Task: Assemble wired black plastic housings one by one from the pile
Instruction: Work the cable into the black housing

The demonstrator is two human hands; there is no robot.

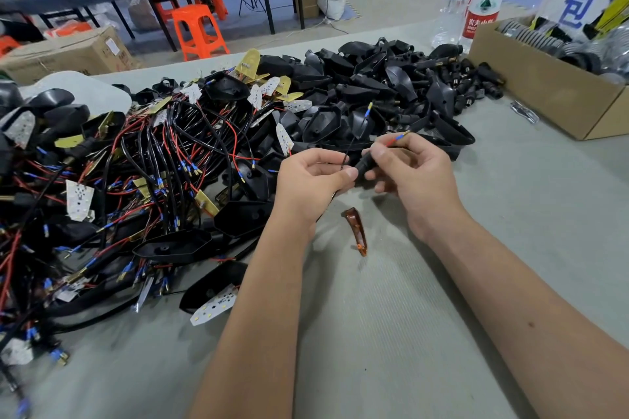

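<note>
Both forearms reach over the grey mat to where the left hand (315,173) and right hand (413,173) pinch one small black housing (363,164) near the pile (357,95); its loose wires (394,139) may snag or slip out.

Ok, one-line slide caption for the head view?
Both hands feed wires through a small black stem beside the parts pile.
</note>
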